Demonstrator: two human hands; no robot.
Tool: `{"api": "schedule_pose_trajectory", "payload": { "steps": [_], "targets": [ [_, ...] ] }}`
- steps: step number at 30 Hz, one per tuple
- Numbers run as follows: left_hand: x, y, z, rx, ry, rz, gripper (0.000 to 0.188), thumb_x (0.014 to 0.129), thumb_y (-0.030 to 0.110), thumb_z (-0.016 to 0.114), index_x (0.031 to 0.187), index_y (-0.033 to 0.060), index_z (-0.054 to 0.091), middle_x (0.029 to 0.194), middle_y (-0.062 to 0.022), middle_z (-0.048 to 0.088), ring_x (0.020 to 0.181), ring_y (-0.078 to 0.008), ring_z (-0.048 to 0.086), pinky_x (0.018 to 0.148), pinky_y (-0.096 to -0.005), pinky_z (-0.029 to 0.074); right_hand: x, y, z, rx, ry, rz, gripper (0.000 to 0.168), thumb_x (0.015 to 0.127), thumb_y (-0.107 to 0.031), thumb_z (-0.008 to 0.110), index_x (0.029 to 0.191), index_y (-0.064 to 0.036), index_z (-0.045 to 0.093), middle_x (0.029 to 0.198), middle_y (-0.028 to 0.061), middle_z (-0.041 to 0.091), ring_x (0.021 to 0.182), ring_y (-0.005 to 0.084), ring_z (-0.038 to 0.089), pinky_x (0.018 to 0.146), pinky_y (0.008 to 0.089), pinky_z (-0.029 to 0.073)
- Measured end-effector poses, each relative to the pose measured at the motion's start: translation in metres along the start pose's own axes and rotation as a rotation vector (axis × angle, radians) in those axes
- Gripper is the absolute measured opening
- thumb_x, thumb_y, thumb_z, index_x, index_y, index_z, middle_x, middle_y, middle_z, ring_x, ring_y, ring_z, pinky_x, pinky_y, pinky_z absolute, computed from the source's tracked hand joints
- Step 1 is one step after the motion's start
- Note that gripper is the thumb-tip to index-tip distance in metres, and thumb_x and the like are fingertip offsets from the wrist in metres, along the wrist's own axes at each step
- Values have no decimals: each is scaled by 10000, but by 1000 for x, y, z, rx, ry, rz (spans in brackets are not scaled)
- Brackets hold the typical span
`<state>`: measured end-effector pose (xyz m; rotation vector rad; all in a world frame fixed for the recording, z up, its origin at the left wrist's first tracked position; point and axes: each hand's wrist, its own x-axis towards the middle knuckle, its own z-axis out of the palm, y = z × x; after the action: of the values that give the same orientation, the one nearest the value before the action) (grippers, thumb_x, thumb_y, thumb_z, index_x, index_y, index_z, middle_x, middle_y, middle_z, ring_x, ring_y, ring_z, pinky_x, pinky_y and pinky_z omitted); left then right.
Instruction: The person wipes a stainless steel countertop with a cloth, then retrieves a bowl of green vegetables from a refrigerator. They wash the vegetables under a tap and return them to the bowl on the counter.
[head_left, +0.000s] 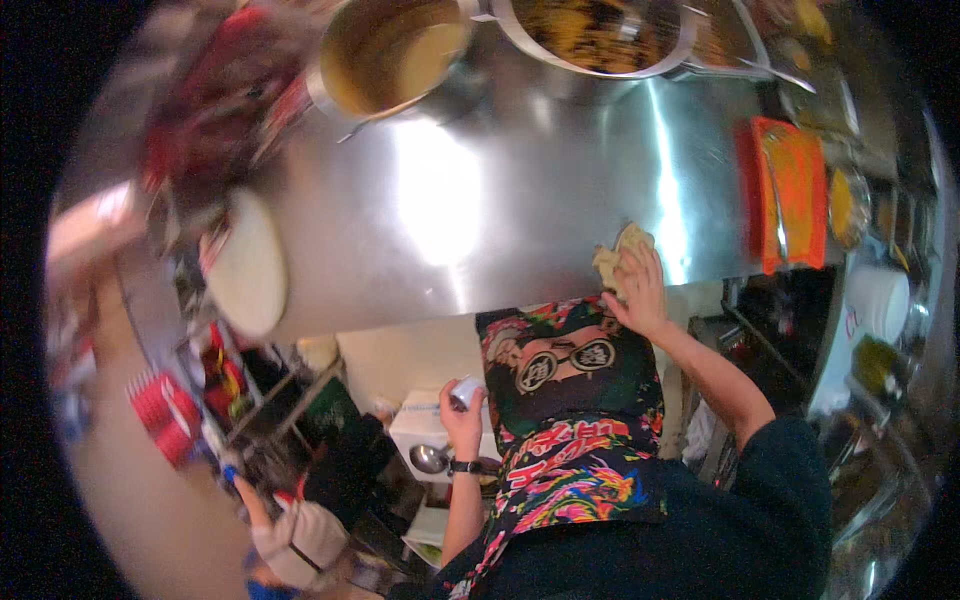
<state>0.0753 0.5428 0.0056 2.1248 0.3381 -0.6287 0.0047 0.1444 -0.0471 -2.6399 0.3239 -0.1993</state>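
Observation:
My right hand (640, 289) presses a crumpled yellowish cloth (634, 238) against the stainless steel table (547, 172), close to its near edge. Lower and to the left, my left hand (465, 420) is wrapped around a small white-topped container (467, 390), held beside my printed apron (570, 420) and below the tabletop. What the container holds cannot be made out. A dark strap circles my left wrist.
Along the far edge stand a large pot of tan liquid (394, 56) and a pan of dark, chunky food (600, 34). An orange tray (791, 195) sits at the right end, a white round board (247, 262) at the left. Another person (300, 544) is at lower left.

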Motion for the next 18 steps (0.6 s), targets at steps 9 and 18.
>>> {"api": "schedule_pose_trajectory", "payload": {
  "steps": [9, 18],
  "targets": [
    [-46, -21, -4, -62, 269, -98, 448, 788, 142, 791, 1150, 1, 567, 1015, -96, 614, 888, -169, 563, 805, -316, 472, 85, -127, 89, 4, -255, -450, 411, 800, -338, 700, 1061, -29, 626, 1419, 199, 393, 1368, 460, 268, 1105, 658, 192],
    [-96, -44, 1, -355, 443, -262, 471, 801, 125, 784, 1190, -1, 550, 1061, -102, 601, 964, -165, 563, 838, -302, 468, 180, -240, 201, 484, -216, -628, 162, 789, -153, 600, 933, -87, 633, 1200, 150, 546, 1247, 387, 436, 1059, 527, 346]
  ]
}}
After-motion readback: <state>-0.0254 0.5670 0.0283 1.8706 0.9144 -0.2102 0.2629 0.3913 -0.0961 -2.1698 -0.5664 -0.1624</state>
